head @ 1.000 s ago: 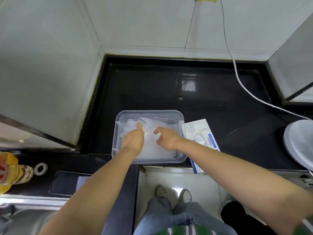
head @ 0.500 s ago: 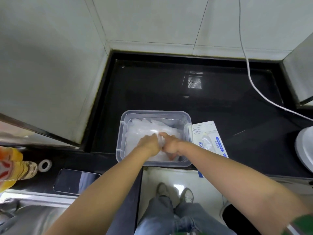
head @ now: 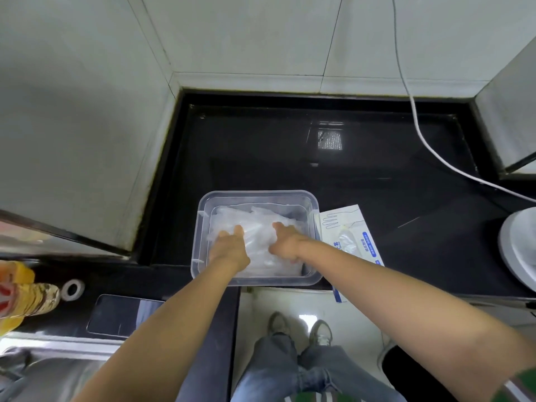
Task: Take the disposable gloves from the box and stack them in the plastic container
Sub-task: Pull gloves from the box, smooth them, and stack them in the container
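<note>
My left hand and right hand lay flat, fingers spread, pressing the clear gloves inside the plastic container; the glove box sat touching the container's right side.

Black countertop under grey wall tiles, white cable trailing across, phone, tape roll and yellow bottle at left.

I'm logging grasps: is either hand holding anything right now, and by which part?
No clear hold: left hand and right hand lie on the gloves in the plastic container, seemingly pressing.
</note>
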`<action>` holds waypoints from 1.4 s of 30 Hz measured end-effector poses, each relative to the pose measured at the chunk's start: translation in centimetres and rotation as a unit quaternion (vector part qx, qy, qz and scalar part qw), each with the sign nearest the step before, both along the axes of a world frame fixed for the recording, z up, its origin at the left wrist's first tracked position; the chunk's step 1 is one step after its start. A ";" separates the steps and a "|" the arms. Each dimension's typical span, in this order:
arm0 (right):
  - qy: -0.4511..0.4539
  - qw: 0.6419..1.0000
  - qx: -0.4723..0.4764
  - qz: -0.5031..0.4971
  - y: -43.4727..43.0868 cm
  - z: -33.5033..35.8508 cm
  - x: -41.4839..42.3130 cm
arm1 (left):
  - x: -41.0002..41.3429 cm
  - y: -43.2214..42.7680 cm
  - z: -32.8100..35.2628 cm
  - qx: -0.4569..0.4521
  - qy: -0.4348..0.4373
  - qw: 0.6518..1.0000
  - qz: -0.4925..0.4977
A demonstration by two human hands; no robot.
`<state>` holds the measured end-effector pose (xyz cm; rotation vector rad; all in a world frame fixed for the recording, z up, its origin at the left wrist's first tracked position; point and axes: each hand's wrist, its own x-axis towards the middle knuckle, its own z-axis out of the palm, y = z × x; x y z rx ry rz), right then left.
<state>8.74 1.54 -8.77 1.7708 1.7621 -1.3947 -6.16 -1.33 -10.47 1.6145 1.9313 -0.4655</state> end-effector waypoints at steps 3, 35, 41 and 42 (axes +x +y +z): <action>0.169 0.976 0.097 -0.096 0.9 2.5 0.8 | 0.8 0.3 1.1 0.082 0.010 0.997 -0.006; 0.214 0.922 0.153 -0.285 -6.3 1.3 17.2 | 19.0 -6.1 1.5 0.062 -0.188 0.980 0.010; 0.169 0.923 0.125 -0.321 -5.9 0.0 17.6 | 19.9 -6.0 1.6 0.078 -0.147 0.986 -0.023; 0.157 0.929 0.128 -0.311 -5.6 0.0 17.6 | 20.0 -6.0 1.6 0.076 -0.142 0.987 -0.025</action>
